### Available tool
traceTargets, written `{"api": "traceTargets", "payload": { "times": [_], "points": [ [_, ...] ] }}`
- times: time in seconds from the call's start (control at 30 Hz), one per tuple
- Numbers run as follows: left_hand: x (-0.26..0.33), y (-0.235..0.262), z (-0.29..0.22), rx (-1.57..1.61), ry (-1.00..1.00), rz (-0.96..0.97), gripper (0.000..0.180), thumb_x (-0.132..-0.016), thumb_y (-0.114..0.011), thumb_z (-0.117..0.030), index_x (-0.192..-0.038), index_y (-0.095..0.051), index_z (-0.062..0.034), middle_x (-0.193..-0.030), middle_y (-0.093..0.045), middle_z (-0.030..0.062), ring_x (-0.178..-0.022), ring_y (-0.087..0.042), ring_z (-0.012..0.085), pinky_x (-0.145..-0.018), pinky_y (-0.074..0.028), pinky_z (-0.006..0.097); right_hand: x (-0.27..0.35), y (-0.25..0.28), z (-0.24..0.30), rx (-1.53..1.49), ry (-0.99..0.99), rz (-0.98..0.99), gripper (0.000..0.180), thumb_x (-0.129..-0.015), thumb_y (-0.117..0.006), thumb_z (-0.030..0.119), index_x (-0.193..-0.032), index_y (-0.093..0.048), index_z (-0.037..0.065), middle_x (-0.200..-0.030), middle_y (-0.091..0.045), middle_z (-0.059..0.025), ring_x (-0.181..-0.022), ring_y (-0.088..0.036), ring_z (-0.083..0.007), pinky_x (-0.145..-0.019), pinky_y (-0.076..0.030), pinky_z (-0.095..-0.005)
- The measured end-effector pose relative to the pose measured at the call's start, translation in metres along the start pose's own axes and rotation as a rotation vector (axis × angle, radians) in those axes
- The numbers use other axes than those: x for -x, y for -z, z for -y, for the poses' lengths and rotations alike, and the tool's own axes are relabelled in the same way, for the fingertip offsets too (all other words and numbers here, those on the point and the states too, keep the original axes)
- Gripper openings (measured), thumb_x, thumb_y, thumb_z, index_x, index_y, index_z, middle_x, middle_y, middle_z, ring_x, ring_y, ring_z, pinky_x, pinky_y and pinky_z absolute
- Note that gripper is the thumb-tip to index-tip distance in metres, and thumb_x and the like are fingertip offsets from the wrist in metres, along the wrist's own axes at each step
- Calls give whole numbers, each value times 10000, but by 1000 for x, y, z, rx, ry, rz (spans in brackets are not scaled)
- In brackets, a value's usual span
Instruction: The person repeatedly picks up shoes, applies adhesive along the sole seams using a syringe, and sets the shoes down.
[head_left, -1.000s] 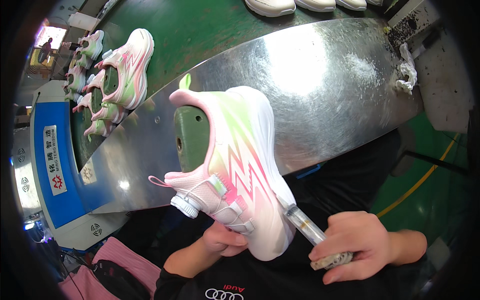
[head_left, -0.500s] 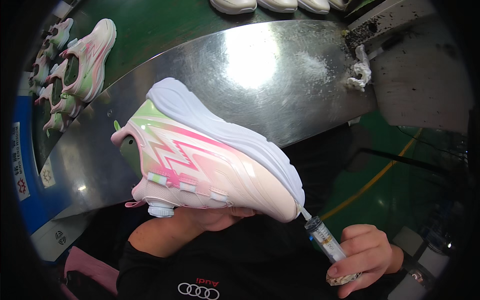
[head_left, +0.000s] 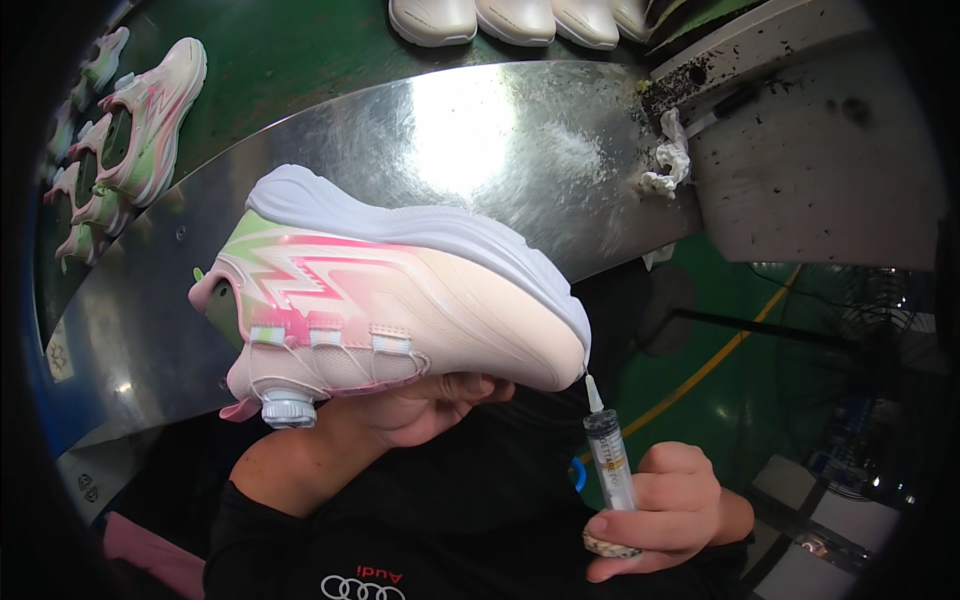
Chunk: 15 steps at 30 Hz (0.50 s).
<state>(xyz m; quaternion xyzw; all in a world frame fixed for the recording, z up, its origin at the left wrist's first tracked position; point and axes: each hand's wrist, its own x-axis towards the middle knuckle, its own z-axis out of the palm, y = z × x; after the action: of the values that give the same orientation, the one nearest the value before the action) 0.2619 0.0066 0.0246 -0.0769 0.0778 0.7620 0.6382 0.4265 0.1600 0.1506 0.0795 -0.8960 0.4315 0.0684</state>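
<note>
A pink, cream and green sneaker (head_left: 400,290) with a thick white sole is held up on its side, sole uppermost and toe to the right. My left hand (head_left: 425,408) is closed on it from below, mostly hidden behind the upper. A white dial (head_left: 288,408) and thin laces show at its lower left. In my right hand (head_left: 665,510), closed around it, is a clear syringe (head_left: 610,455) with a pale pointed tip. That tip is at the toe, by the seam between sole and upper; whether it touches cannot be made out.
A shiny metal worktop (head_left: 330,140) curves behind the sneaker. Similar sneakers (head_left: 150,130) stand on a green surface (head_left: 290,50) at the far left. Cream shoes (head_left: 515,20) line the top edge. Crumpled white tissue (head_left: 672,155) lies by a grey, dirt-specked panel (head_left: 800,150).
The sneaker has turned slightly, its sole line lying flatter. The syringe has swung more upright, its tip still by the toe. The whole view has shifted somewhat.
</note>
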Motion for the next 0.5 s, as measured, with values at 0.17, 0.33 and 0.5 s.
{"api": "traceTargets", "payload": {
  "times": [0.17, 0.33, 0.5],
  "points": [
    [-5, 0, 1, -17, -27, 9, 485, -775, -646, 24, -1219, -480, -80, -1054, -617, 113, -920, -637, 229, -752, -569, 318, -3, -17, -5, 298, 112, -76, 285, -690, -767, 349, -853, -652, 145, -621, -553, 51, -454, -316, -87, -414, -193, -231],
    [-9, -10, -5, -12, 22, 99, 354, -843, -594, -13, -1185, -520, -64, -1105, -597, 86, -1042, -582, 191, -790, -537, 265, -10, -26, -12, 479, 177, -79, 189, -725, -729, 231, -874, -652, 143, -564, -409, 47, -444, -300, -82, -371, -227, -197],
    [-10, -17, -3, -20, 14, 68, 360, -856, -593, -50, -1205, -504, -57, -1120, -592, 98, -1050, -582, 202, -774, -545, 249, -11, -29, -15, 567, 209, -80, 174, -736, -717, 227, -879, -651, 153, -571, -409, 42, -451, -309, -83, -373, -237, -197]
  ]
}}
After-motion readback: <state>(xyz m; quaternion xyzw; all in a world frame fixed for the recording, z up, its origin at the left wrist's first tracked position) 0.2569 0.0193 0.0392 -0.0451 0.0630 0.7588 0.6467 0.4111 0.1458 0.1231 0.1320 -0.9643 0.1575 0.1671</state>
